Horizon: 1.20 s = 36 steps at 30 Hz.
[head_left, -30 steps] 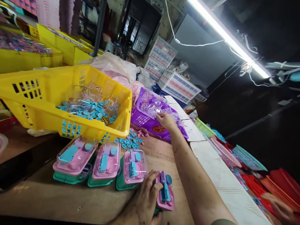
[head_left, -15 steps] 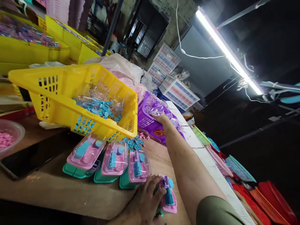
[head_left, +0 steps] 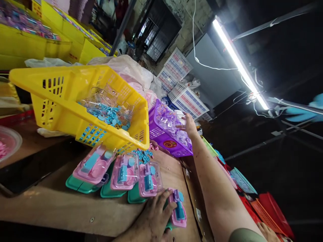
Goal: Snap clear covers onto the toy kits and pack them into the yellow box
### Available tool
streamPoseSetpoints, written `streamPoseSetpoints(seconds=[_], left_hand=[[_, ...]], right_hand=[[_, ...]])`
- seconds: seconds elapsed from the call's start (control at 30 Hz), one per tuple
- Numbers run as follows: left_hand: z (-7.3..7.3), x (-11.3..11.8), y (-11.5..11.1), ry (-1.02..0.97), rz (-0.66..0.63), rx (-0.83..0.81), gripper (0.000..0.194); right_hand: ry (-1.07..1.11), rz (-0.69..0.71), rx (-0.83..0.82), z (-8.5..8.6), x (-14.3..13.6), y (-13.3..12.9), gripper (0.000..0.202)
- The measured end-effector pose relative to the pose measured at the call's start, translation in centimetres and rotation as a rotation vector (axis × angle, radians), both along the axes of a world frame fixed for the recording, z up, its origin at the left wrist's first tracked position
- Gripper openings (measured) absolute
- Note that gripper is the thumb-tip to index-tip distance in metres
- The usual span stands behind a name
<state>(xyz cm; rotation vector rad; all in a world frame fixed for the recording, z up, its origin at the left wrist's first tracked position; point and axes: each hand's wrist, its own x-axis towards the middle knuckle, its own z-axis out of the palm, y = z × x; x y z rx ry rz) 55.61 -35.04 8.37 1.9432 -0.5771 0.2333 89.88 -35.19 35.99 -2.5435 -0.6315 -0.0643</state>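
Note:
My left hand (head_left: 157, 215) rests against an uncovered pink and green box (head_left: 178, 210) with blue and purple pieces on it, fingers around its left side. My right hand (head_left: 188, 126) reaches over the right side of a purple basket (head_left: 174, 146) filled with clear plastic covers (head_left: 165, 119); its fingers are spread and hold nothing I can see. Three boxes with clear lids, a left one (head_left: 94, 166), a middle one (head_left: 124, 173) and a right one (head_left: 148, 179), stand in a row left of my left hand.
A large yellow basket (head_left: 58, 107) holds blue pieces and clear covers. Loose blue parts (head_left: 143, 156) lie before it. A dark phone (head_left: 37, 168) and a bowl (head_left: 10, 143) are at left. Another person's hand (head_left: 268, 232) shows at lower right.
My right hand has moved up and right from the clear covers to the basket's right side. The white surface beside the basket has gone from the right, and brown board shows there. My left hand stays at the box.

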Motion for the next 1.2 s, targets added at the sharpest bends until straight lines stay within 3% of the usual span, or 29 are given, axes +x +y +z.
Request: streamPoseSetpoints(seconds=[0.13, 0.23, 0.37, 0.47, 0.53, 0.67, 0.77, 0.97, 1.07, 1.2], left_hand=[[0.3, -0.7, 0.0, -0.079, 0.073, -0.075, 0.115], [0.5, -0.8, 0.0, -0.148, 0.122, -0.178, 0.121], [1.2, -1.0, 0.6, -0.091, 0.153, -0.167, 0.116], [1.7, -0.8, 1.2, -0.039, 0.123, -0.136, 0.12], [1.5, -0.2, 1.4, -0.031, 0.106, -0.1, 0.127], [1.0, 0.6, 1.4, -0.041, 0.091, -0.077, 0.122], [1.2, 0.4, 1.7, -0.064, 0.075, -0.084, 0.117], [1.7, 0.3, 1.6, -0.076, 0.113, -0.072, 0.112], [1.8, 0.3, 1.6, -0.061, 0.115, -0.074, 0.111], [2.0, 0.3, 1.7, -0.05, 0.112, -0.082, 0.109]], right_hand=[[0.08, -0.089, 0.205, 1.5, -3.2, -2.1, 0.11], [0.185, -0.019, 0.396, 1.3, -8.4, -5.6, 0.113], [0.227, 0.101, 0.49, -2.2, -18.2, -12.4, 0.101], [0.253, 0.204, 0.37, -5.3, -24.9, -16.8, 0.105], [0.271, 0.301, 0.263, -6.7, -27.5, -18.8, 0.103], [0.213, 0.403, 0.051, -8.2, -28.9, -20.4, 0.079], [0.181, 0.432, -0.084, -9.1, -29.3, -19.7, 0.066], [-0.201, 0.283, 0.071, -12.4, -30.5, -16.6, 0.039], [-0.292, 0.21, 0.153, -12.4, -30.4, -16.6, 0.034], [-0.378, 0.279, 0.042, -11.7, -30.0, -17.1, 0.033]])
